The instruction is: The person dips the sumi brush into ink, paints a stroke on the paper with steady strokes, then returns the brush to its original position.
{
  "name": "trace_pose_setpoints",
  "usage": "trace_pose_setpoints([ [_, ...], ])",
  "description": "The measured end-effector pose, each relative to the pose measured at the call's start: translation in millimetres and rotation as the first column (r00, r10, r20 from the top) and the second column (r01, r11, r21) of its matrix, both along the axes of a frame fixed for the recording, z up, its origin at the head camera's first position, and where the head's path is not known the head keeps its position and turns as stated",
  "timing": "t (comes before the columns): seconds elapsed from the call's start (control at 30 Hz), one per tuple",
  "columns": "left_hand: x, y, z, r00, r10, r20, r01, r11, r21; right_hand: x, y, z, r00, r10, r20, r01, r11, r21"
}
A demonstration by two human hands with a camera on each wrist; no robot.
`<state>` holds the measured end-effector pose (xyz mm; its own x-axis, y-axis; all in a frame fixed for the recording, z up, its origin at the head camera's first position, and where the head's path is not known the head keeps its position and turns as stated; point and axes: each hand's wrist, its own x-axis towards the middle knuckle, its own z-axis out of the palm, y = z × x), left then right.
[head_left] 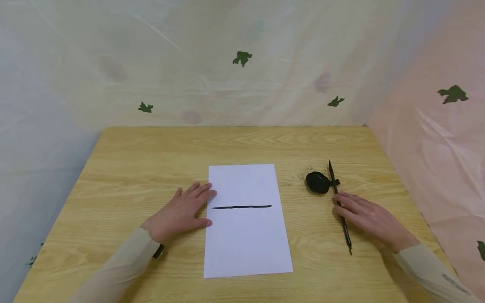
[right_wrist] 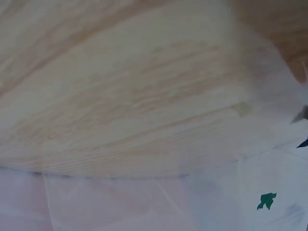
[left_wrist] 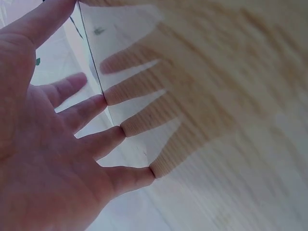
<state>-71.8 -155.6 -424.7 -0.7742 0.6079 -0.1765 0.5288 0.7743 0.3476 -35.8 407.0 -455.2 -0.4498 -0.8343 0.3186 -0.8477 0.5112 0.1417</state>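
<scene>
A white sheet of paper (head_left: 242, 244) lies on the wooden table with one black stroke (head_left: 242, 206) drawn across it. At the sheet's left edge rests my left hand (head_left: 182, 212), fingers spread, with the fingertips on the paper. In the left wrist view its fingers (left_wrist: 130, 180) touch the shiny tabletop. My right hand (head_left: 373, 219) holds a black writing brush (head_left: 345, 231) by its shaft, fingertips over it. The brush's pointed tip faces away from me, and its shaft crosses the short handle of a round black ink dish (head_left: 317, 182). The right wrist view does not show the hand clearly.
The wooden table (head_left: 151, 155) reaches back to a pale curtain (head_left: 189, 50) with dark green bird-shaped patches. A pinkish curtain (head_left: 424, 97) hangs along the right side. Small dark specks lie by the ink dish.
</scene>
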Motion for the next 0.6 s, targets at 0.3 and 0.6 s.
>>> trace_pose_setpoints([
  [0.3, 0.3, 5.2, 1.6, 1.0, 0.005, -0.003, -0.005, 1.0, -0.015, 8.7, -11.4, 21.5, 0.987, -0.102, -0.12, 0.092, 0.992, -0.092],
  [0.6, 1.0, 4.7, 1.3, 0.999, 0.016, -0.05, -0.015, 1.0, 0.017, 8.9, -68.2, 50.1, 0.939, -0.276, -0.207, 0.147, 0.863, -0.484],
])
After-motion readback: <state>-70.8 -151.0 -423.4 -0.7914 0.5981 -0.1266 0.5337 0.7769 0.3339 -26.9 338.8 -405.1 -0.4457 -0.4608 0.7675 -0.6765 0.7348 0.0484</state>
